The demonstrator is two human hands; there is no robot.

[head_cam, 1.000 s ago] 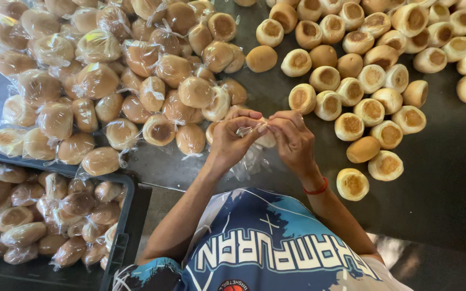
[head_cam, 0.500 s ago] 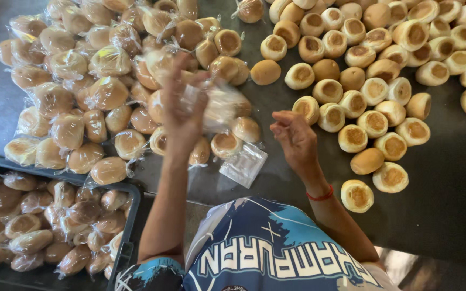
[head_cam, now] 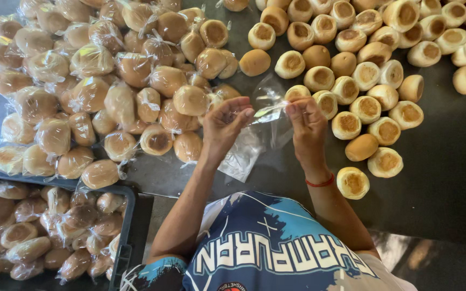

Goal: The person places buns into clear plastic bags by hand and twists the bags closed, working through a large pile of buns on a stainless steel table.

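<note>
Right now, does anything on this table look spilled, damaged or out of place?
Nothing stands out. Wrapped buns are piled to one side, bare buns to the other, more wrapped ones in the black crate. Both hands, left and right, hold a clear bag.

Between my fingertips I hold a clear plastic bag, empty and crinkled, its mouth pulled taut from my left hand to my right hand. It hangs just above the dark table, in the middle of the scene. Below it, nearer me, lies a small flat stack of clear bags, tilted slightly.
</note>
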